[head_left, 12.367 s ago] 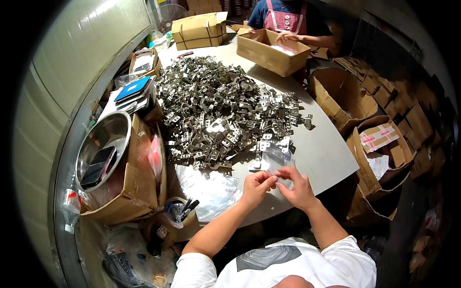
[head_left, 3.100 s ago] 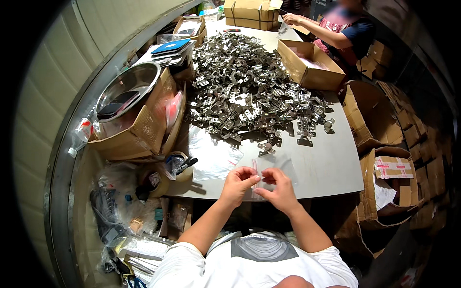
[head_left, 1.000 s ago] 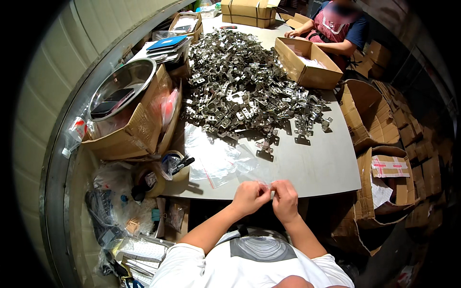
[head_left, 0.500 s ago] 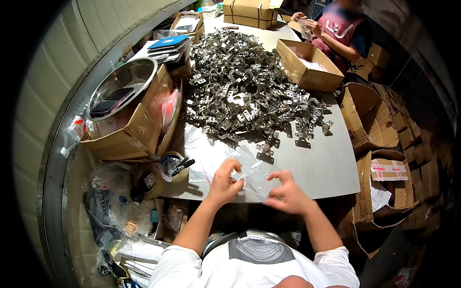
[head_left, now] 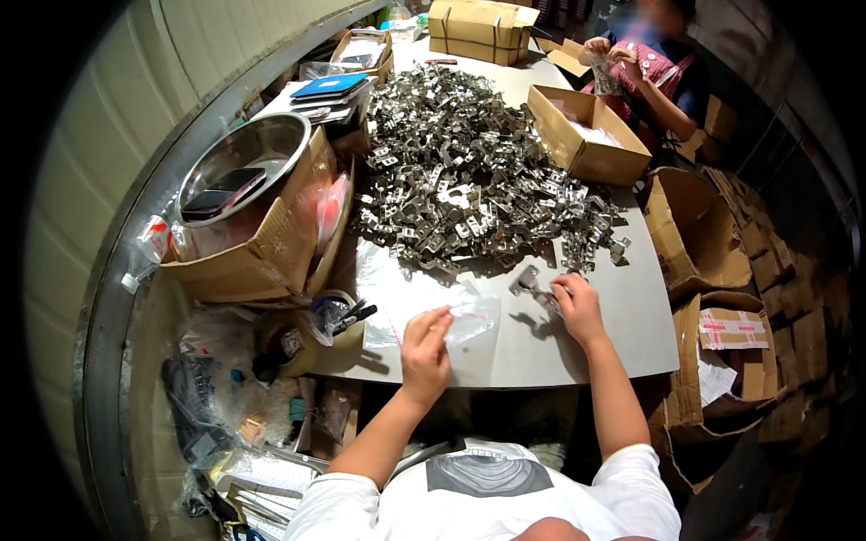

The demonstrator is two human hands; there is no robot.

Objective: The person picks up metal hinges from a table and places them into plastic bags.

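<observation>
My left hand (head_left: 426,359) is closed at the table's near edge, its fingers pinching a clear plastic zip bag (head_left: 474,323) that spreads out to the right. The fingertips partly hide where they grip it. Over the bare tabletop, my right hand (head_left: 579,305) grips a shiny metal hinge (head_left: 528,283) by one end; its other end points left, toward the pile. Beyond both hands lies a large heap of similar metal hinges (head_left: 460,162). More flat clear bags (head_left: 388,288) lie to the left of the one I hold.
A cardboard box with a steel bowl (head_left: 293,135) stands left, near tape rolls and a black marker (head_left: 354,318). An open carton (head_left: 591,162) sits at the table's right, where another person (head_left: 645,77) handles a small bag. Large cardboard boxes (head_left: 699,225) stand beside the table.
My right hand has left the bag, moved up and right, and now holds a hinge. My left hand stays by the bag. The co-worker's hands have shifted right.
</observation>
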